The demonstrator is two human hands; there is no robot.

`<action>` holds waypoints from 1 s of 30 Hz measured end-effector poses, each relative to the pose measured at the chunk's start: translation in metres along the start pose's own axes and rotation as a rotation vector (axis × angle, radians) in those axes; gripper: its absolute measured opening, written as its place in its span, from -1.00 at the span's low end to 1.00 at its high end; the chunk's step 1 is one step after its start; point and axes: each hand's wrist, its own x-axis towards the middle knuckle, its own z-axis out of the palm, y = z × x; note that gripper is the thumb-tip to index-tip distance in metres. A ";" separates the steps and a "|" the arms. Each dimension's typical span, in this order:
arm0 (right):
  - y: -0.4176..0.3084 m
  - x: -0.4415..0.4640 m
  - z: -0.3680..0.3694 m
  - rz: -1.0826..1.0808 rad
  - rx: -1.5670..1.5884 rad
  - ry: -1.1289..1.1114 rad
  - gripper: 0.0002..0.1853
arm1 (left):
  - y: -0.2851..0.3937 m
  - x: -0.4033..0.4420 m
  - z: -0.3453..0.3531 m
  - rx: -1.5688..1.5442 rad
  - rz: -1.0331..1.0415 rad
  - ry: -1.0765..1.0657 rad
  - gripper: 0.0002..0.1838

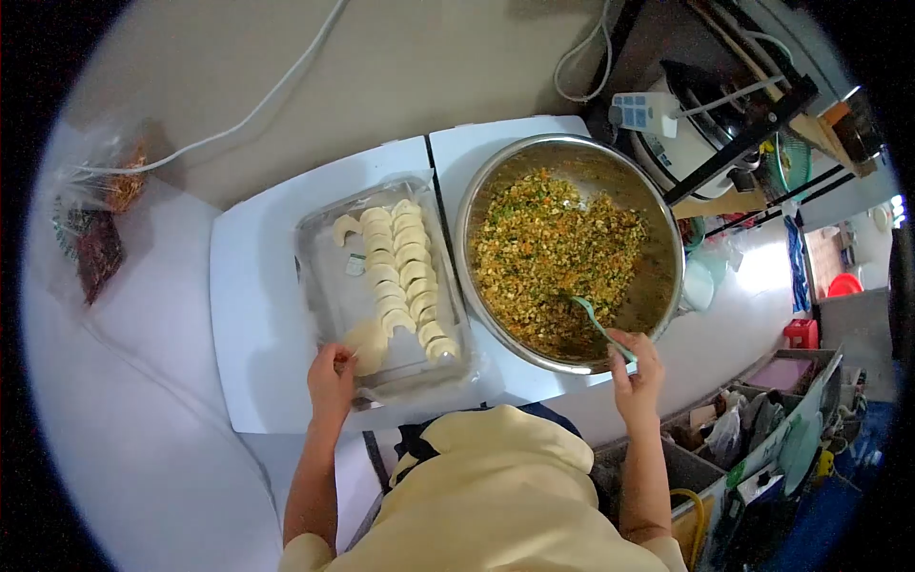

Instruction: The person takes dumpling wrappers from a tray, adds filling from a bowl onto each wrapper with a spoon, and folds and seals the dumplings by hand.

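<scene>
My left hand [331,379] pinches the edge of a flat, pale dumpling wrapper [367,345] over the near left corner of a tray [329,286]. Rows of folded dumplings [412,250] line the tray's right part, with one lying apart at the upper left. In my right hand [640,374] is the handle of a light green spoon [602,329]. Its tip rests in a chopped filling [558,257] with green and orange bits, which covers much of a large steel bowl [470,296].
Tray and bowl stand on a white table [253,315] against the wall. A shelf rack with a rice cooker [686,143] and a power strip [644,112] is at the upper right. Clear bags [100,224] hang at the left; crates [686,467] with assorted items stand lower right.
</scene>
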 end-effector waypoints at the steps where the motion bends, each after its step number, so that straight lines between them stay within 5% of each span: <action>1: 0.003 -0.002 0.002 0.100 0.127 0.063 -0.88 | 0.000 -0.002 0.000 -0.130 -0.018 0.003 -0.85; 7: -0.003 0.013 0.019 0.299 0.718 0.123 -0.81 | -0.022 -0.011 0.010 -0.279 0.058 -0.024 -0.84; 9: -0.006 0.023 0.029 0.293 0.722 0.081 -0.80 | -0.011 -0.009 -0.003 -0.274 0.091 -0.066 -0.83; 11: -0.011 0.033 0.040 0.276 0.761 -0.004 -0.77 | 0.004 -0.005 -0.013 -0.695 -0.289 -0.206 -0.85; 12: -0.010 0.039 0.048 0.275 0.763 -0.001 -0.77 | 0.007 -0.003 -0.013 -0.694 -0.286 -0.205 -0.85; 14: -0.009 0.050 0.062 0.176 0.612 -0.043 -0.74 | 0.015 0.000 -0.013 -1.461 -0.385 -0.196 -0.78; 20: -0.014 0.066 0.085 0.110 0.588 -0.100 -0.74 | 0.064 0.002 -0.020 -2.005 -0.569 -0.217 -0.78; 30: -0.015 0.048 0.060 0.251 0.650 -0.294 -0.71 | 0.060 -0.003 -0.003 -2.303 -0.530 -0.509 -0.75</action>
